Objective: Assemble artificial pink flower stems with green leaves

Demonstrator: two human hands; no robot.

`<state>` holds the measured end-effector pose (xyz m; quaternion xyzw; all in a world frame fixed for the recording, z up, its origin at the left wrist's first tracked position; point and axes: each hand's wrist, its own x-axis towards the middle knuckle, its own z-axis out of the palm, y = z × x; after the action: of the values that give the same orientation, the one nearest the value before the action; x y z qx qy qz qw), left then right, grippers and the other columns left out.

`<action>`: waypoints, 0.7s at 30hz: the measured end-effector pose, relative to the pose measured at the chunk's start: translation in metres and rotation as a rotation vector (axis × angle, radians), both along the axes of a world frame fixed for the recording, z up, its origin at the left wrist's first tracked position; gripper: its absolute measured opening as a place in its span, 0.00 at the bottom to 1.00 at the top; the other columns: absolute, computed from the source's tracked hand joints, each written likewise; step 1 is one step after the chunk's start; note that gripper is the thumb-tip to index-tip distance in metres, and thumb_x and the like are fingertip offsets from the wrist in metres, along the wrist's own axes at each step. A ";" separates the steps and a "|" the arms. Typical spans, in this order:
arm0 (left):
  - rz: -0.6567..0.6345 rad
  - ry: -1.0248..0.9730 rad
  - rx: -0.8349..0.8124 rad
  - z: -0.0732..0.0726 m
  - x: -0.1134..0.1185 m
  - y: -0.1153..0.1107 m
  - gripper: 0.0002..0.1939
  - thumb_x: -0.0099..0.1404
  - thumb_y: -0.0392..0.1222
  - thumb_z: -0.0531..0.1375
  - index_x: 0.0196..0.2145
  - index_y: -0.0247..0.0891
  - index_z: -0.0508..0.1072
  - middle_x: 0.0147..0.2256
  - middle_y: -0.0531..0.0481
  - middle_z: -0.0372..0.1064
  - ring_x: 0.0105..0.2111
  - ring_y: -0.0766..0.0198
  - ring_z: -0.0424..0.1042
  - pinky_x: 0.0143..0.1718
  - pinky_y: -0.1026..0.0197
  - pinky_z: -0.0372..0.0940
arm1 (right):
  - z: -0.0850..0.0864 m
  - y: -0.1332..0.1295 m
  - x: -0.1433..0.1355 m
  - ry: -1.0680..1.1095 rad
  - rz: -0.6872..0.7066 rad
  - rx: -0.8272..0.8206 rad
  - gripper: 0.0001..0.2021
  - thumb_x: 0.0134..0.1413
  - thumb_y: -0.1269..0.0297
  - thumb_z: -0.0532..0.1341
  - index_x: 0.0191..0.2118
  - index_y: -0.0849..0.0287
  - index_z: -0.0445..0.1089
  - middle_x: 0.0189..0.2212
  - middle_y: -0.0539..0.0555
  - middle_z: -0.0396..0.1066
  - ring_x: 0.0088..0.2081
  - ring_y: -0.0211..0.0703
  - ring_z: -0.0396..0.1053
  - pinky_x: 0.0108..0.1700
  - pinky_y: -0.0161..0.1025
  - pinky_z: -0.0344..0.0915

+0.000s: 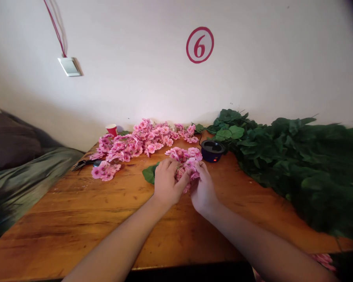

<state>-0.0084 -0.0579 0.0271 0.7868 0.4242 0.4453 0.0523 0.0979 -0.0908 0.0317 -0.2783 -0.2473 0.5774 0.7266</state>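
A bunch of pink artificial flowers [184, 154] is between my two hands, above the middle of the wooden table. My left hand [168, 181] is closed around the bunch's left side, its thumb pressed toward the blossoms. Round the bunch's right side curl the fingers of my right hand [204, 188], touching the petals. A green leaf [149, 174] sticks out to the left from behind my left hand. My palms and fingers hide the stems. Just beyond my right hand stands a small dark pot [212, 150] with a lit red light on its front.
A long heap of pink flowers [135, 143] lies at the back left of the wooden table [106, 219]. Behind it stands a red paper cup [111, 129]. Dark thin stems [84, 164] lie at the left edge. Piled green leaves [282, 156] cover the right side.
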 end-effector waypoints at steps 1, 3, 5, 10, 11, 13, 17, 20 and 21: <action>-0.011 -0.008 -0.002 0.000 0.000 0.000 0.15 0.67 0.53 0.57 0.41 0.39 0.73 0.43 0.43 0.69 0.45 0.52 0.68 0.49 0.49 0.63 | 0.000 0.000 0.000 -0.003 0.002 -0.019 0.15 0.49 0.55 0.67 0.32 0.53 0.59 0.22 0.41 0.63 0.18 0.33 0.59 0.16 0.31 0.56; -0.043 -0.034 0.001 -0.002 0.000 0.001 0.15 0.67 0.52 0.58 0.45 0.39 0.72 0.45 0.43 0.70 0.47 0.52 0.68 0.50 0.48 0.63 | -0.001 0.001 0.000 -0.017 0.010 -0.067 0.14 0.47 0.56 0.67 0.31 0.53 0.60 0.21 0.42 0.62 0.19 0.33 0.59 0.15 0.31 0.54; -0.080 -0.067 0.015 -0.004 0.000 0.001 0.18 0.67 0.51 0.58 0.51 0.40 0.70 0.49 0.42 0.69 0.51 0.51 0.67 0.53 0.46 0.62 | -0.003 0.002 -0.001 -0.035 0.022 -0.111 0.13 0.47 0.56 0.66 0.30 0.54 0.61 0.21 0.42 0.62 0.19 0.33 0.59 0.15 0.31 0.53; -0.172 -0.137 0.091 -0.004 -0.001 0.001 0.26 0.67 0.50 0.59 0.60 0.41 0.62 0.60 0.40 0.63 0.61 0.50 0.61 0.62 0.42 0.56 | -0.006 0.004 -0.002 -0.040 0.054 -0.176 0.12 0.45 0.56 0.66 0.32 0.54 0.65 0.22 0.43 0.66 0.20 0.34 0.61 0.15 0.30 0.50; -0.196 -0.143 0.102 -0.003 -0.002 0.001 0.27 0.67 0.49 0.59 0.60 0.41 0.62 0.61 0.40 0.62 0.62 0.50 0.60 0.63 0.41 0.56 | -0.006 0.004 -0.002 -0.042 0.067 -0.188 0.12 0.45 0.56 0.66 0.33 0.55 0.65 0.22 0.44 0.66 0.20 0.35 0.61 0.15 0.30 0.51; -0.257 -0.145 0.110 -0.001 -0.002 0.000 0.24 0.66 0.47 0.59 0.59 0.42 0.64 0.61 0.41 0.63 0.63 0.51 0.60 0.64 0.41 0.54 | -0.006 0.005 -0.002 -0.053 0.107 -0.213 0.12 0.45 0.55 0.65 0.33 0.56 0.66 0.22 0.45 0.67 0.19 0.34 0.60 0.15 0.30 0.50; -0.333 -0.187 0.067 -0.001 0.000 -0.002 0.17 0.66 0.44 0.60 0.52 0.43 0.70 0.56 0.44 0.69 0.61 0.53 0.64 0.65 0.41 0.54 | -0.006 0.005 -0.001 -0.025 0.147 -0.219 0.12 0.46 0.54 0.65 0.32 0.56 0.65 0.21 0.44 0.66 0.17 0.32 0.57 0.14 0.29 0.47; -0.347 -0.297 -0.031 -0.007 0.005 -0.005 0.13 0.67 0.43 0.60 0.49 0.43 0.71 0.54 0.45 0.72 0.57 0.56 0.69 0.62 0.45 0.60 | -0.005 0.005 -0.002 0.018 0.142 -0.247 0.11 0.48 0.56 0.64 0.29 0.56 0.64 0.18 0.44 0.63 0.16 0.32 0.56 0.13 0.30 0.47; -0.349 -0.342 -0.069 -0.009 0.007 -0.006 0.12 0.67 0.43 0.59 0.48 0.42 0.72 0.53 0.45 0.73 0.55 0.57 0.70 0.60 0.47 0.63 | -0.005 0.005 -0.003 0.037 0.142 -0.264 0.10 0.48 0.57 0.63 0.28 0.56 0.64 0.18 0.44 0.64 0.16 0.33 0.57 0.14 0.30 0.47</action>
<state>-0.0014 -0.0643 0.0177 0.7589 0.2818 0.5417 0.2262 0.0949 -0.0861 0.0269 -0.3426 -0.1749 0.6600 0.6454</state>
